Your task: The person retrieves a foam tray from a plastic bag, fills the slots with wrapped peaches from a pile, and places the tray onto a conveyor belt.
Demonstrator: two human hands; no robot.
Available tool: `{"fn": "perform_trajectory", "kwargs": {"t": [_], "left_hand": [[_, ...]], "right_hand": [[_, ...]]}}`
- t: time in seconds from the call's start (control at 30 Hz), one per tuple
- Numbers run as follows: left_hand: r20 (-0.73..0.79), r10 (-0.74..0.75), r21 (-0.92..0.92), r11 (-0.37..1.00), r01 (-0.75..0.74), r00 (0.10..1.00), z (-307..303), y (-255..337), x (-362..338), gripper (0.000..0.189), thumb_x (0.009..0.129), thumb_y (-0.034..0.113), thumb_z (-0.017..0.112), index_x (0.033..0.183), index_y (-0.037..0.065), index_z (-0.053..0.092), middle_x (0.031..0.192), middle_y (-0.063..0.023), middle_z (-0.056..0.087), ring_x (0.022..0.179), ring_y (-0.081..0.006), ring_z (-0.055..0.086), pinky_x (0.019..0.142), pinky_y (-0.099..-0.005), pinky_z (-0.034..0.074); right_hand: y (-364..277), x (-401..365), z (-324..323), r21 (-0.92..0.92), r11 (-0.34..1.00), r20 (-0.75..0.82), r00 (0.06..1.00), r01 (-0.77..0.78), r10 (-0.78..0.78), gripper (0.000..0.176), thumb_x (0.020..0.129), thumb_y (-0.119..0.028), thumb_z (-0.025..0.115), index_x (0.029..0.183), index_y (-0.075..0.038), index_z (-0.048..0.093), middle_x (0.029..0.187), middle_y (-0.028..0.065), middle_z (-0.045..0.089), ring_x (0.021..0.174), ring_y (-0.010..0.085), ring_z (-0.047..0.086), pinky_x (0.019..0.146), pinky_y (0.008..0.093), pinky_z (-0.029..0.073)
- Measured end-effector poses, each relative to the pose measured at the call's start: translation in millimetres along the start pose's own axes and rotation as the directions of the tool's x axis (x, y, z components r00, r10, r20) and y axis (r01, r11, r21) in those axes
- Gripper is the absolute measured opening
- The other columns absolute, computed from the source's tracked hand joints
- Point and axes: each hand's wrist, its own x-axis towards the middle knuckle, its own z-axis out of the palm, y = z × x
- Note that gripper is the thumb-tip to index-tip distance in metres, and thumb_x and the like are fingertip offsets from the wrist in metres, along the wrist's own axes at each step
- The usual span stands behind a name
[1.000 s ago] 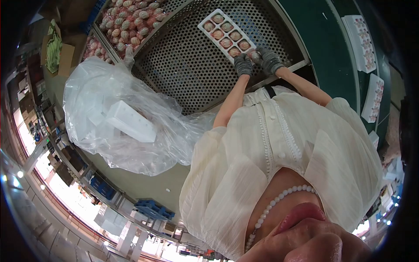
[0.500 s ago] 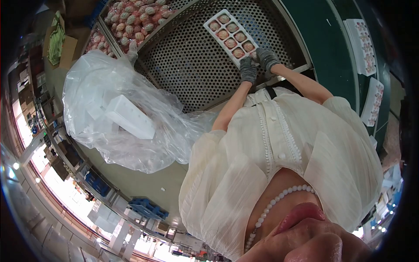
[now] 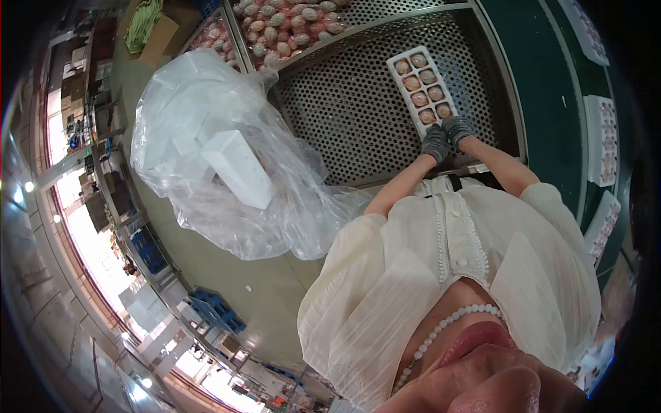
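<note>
Look, the white compartment tray (image 3: 423, 87) holds glossy, pinkish balls (image 3: 412, 83). Left hand (image 3: 434, 143) and right hand (image 3: 457, 131) bunch at its end, grip unclear.

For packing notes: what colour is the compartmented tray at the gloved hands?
The tray is white; see the head view.

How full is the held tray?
The tray isn't empty: round items fill its visible part. Left hand and right hand hide its near end; cannot tell if full.
</note>
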Motion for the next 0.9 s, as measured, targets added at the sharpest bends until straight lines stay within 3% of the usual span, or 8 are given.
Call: {"fn": "perform_trajectory", "kwargs": {"t": [0.17, 0.27, 0.3, 0.43, 0.53, 0.6, 0.67, 0.9], "left_hand": [[0.101, -0.038, -0.434, 0.898, 0.079, 0.994, -31.7, -26.4, 13.6, 0.026, 0.068, 0.020, 0.048, 0.085, 0.003, 0.057, 0.082, -0.0171, 0.056, 0.078, -0.0299, 0.052, 0.072, -0.0378, 0.040], [-0.303, -0.205, -0.414, 0.908, 0.065, 0.931, -75.9, -57.5, 32.8, 0.025, 0.075, 0.020, 0.041, 0.085, 0.003, 0.055, 0.081, -0.0172, 0.054, 0.079, -0.0304, 0.051, 0.072, -0.0370, 0.039], [-0.534, -0.259, -0.401, 0.915, 0.028, 0.805, -84.3, -76.9, 37.3, 0.026, 0.079, 0.019, 0.035, 0.083, 0.003, 0.055, 0.079, -0.0171, 0.054, 0.078, -0.0308, 0.050, 0.072, -0.0372, 0.039], [-0.474, -0.599, -0.673, 0.719, 0.174, 0.645, -204.6, -122.5, 75.7, 0.026, 0.079, 0.019, 0.039, 0.098, 0.004, 0.050, 0.096, -0.0175, 0.050, 0.087, -0.0323, 0.047, 0.082, -0.0390, 0.034], [-0.753, -0.334, -0.231, 0.941, 0.248, 0.566, -223.6, -194.7, 114.9, 0.027, 0.076, 0.017, 0.043, 0.099, 0.003, 0.049, 0.103, -0.0163, 0.048, 0.095, -0.0312, 0.044, 0.087, -0.0366, 0.032], [-0.631, -0.342, -0.004, 0.899, 0.438, 0.696, -245.5, -215.2, 130.5, 0.032, 0.074, 0.015, 0.044, 0.103, 0.003, 0.047, 0.109, -0.0154, 0.044, 0.104, -0.0297, 0.038, 0.091, -0.0353, 0.029], [-0.536, -0.372, 0.048, 0.883, 0.467, 0.758, -254.0, -240.1, 150.6, 0.035, 0.073, 0.014, 0.044, 0.107, 0.004, 0.044, 0.112, -0.0147, 0.042, 0.106, -0.0290, 0.037, 0.092, -0.0354, 0.028], [-0.157, -0.340, 0.431, 0.821, 0.374, 0.927, -259.0, -283.5, 211.4, 0.064, 0.066, 0.024, 0.056, 0.123, 0.014, 0.027, 0.128, -0.0085, 0.025, 0.117, -0.0263, 0.024, 0.097, -0.0363, 0.021]], "right_hand": [[19.6, 14.2, 22.4, 0.017, 0.999, 0.104, 0.994, 0.030, -0.031, 0.016, 0.068, -0.016, 0.052, 0.076, -0.006, 0.060, 0.075, 0.0140, 0.059, 0.069, 0.0263, 0.058, 0.057, 0.0344, 0.046], [31.6, 10.4, -5.4, 0.112, 0.985, 0.086, 0.987, 0.129, -0.139, 0.019, 0.071, -0.021, 0.050, 0.081, -0.006, 0.055, 0.066, 0.0142, 0.056, 0.062, 0.0287, 0.055, 0.057, 0.0380, 0.043], [36.4, 25.8, -7.3, 0.086, 0.990, 0.023, 0.994, 0.109, -0.111, 0.020, 0.073, -0.021, 0.049, 0.083, -0.005, 0.055, 0.069, 0.0142, 0.056, 0.063, 0.0290, 0.054, 0.057, 0.0372, 0.043], [43.2, 100.5, -79.1, 0.509, 0.814, -0.526, 0.850, 0.281, 0.035, 0.027, 0.078, -0.027, 0.044, 0.097, -0.009, 0.052, 0.093, 0.0139, 0.054, 0.084, 0.0279, 0.052, 0.072, 0.0359, 0.041], [42.2, 169.3, -146.9, 0.229, 0.957, -0.722, 0.690, 0.179, 0.044, 0.032, 0.078, -0.031, 0.044, 0.102, -0.010, 0.050, 0.095, 0.0140, 0.053, 0.090, 0.0292, 0.049, 0.076, 0.0373, 0.040], [43.6, 214.5, -167.6, 0.235, 0.955, -0.707, 0.706, 0.182, 0.039, 0.034, 0.078, -0.032, 0.044, 0.104, -0.010, 0.049, 0.097, 0.0140, 0.052, 0.091, 0.0298, 0.048, 0.078, 0.0379, 0.039], [41.0, 245.9, -179.7, 0.400, 0.915, -0.145, 0.982, -0.054, 0.121, 0.041, 0.077, -0.040, 0.041, 0.104, -0.010, 0.049, 0.098, 0.0139, 0.051, 0.093, 0.0303, 0.047, 0.079, 0.0390, 0.037], [39.3, 258.6, -178.4, 0.193, 0.981, -0.206, 0.978, 0.013, 0.027, 0.057, 0.075, -0.053, 0.031, 0.100, -0.007, 0.053, 0.096, 0.0148, 0.053, 0.088, 0.0270, 0.050, 0.080, 0.0361, 0.037]]}}
